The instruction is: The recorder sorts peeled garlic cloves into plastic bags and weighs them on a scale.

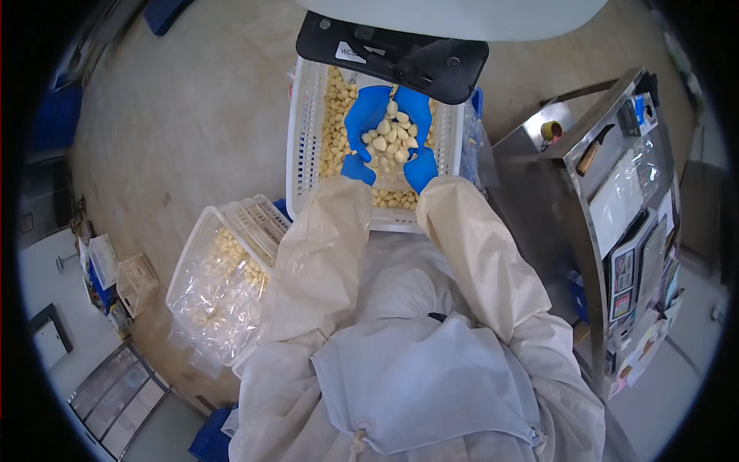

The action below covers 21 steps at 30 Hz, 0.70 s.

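My left hand (364, 121) and my right hand (420, 124), both in blue gloves, are cupped together around a heap of pale peeled garlic cloves (392, 136). They are over a white perforated plastic crate (300, 138), in which many more garlic cloves (335, 133) lie on both sides of the hands and nearer my body. Something clear, perhaps plastic film, shows under the heap between my wrists; its shape is hard to tell. A black device with a cable hides the crate's far end.
At lower left, a second white crate (190, 260) holds garlic cloves and clear plastic bags (231, 300). On the right stands a metal table (577, 219) with a wooden-handled knife (590, 157), a roll of tape (551, 130) and a weighing scale (626, 277). The black device (392, 55) hangs low ahead.
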Each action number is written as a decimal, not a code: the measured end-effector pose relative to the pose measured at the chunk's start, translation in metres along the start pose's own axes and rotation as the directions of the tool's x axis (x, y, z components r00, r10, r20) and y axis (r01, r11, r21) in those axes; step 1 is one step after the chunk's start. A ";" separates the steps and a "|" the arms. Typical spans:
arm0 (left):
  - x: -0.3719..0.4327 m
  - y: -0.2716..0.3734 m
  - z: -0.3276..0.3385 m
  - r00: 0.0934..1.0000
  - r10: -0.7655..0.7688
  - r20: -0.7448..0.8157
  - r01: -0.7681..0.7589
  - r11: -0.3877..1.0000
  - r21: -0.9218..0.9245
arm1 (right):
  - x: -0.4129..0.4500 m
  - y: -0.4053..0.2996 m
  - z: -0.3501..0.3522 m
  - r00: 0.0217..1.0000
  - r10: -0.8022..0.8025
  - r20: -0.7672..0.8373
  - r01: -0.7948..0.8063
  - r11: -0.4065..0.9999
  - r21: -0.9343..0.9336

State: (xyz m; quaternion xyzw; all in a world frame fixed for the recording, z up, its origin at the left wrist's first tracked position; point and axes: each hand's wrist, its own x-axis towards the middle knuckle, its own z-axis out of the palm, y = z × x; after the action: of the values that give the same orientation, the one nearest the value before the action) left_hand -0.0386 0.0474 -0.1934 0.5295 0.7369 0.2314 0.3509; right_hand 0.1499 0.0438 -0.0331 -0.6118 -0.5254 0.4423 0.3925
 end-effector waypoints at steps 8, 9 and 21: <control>-0.015 0.041 0.019 0.996 0.088 -0.004 -0.088 0.992 -0.085 | -0.001 0.031 -0.016 0.994 -0.043 -0.104 0.045 0.999 0.012; -0.019 0.042 0.022 0.991 0.130 -0.024 -0.131 0.959 -0.250 | -0.001 0.032 -0.016 0.986 -0.100 -0.134 0.108 0.993 0.056; -0.075 0.133 -0.047 0.990 0.098 0.102 -0.103 0.993 0.050 | -0.025 0.044 -0.031 0.994 -0.062 -0.093 0.046 0.986 -0.160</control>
State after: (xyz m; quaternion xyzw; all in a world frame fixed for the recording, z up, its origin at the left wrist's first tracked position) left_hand 0.0220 0.0222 -0.0480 0.5863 0.6970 0.2018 0.3601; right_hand 0.1913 0.0129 -0.0618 -0.6473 -0.5552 0.3582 0.3800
